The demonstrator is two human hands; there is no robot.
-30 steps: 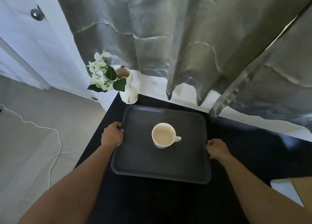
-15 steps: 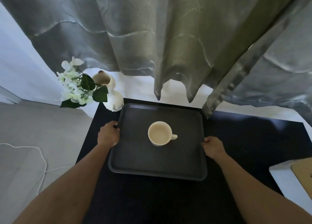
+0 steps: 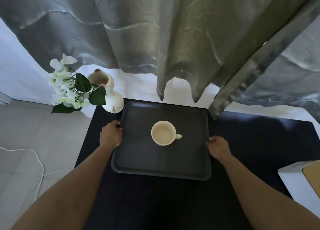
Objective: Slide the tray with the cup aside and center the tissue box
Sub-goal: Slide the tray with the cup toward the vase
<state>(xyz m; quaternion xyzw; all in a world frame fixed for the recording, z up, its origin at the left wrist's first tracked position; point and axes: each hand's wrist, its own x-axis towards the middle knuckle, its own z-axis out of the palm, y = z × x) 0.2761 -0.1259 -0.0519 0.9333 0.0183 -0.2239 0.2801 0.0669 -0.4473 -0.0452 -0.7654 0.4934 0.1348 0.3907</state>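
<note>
A dark grey tray [image 3: 138,162] lies on the black table [image 3: 259,143], toward its left half. An empty cream cup [image 3: 163,133] stands upright in the tray's middle, handle pointing right. My left hand [image 3: 110,135] grips the tray's left rim and my right hand [image 3: 218,147] grips its right rim. At the right edge of the view sits a white box with a tan top, likely the tissue box [image 3: 294,179], only partly in view.
A white vase [image 3: 112,98] with white flowers [image 3: 67,84] stands at the table's back left corner, close to the tray. Grey curtains [image 3: 173,47] hang over the table's back edge. A white cable [image 3: 38,162] lies on the floor at left.
My view has swung to the right, so the tray, vase and table sit differently in frame. Both hands stay on the tray's rims; the tissue box shows more at the right.
</note>
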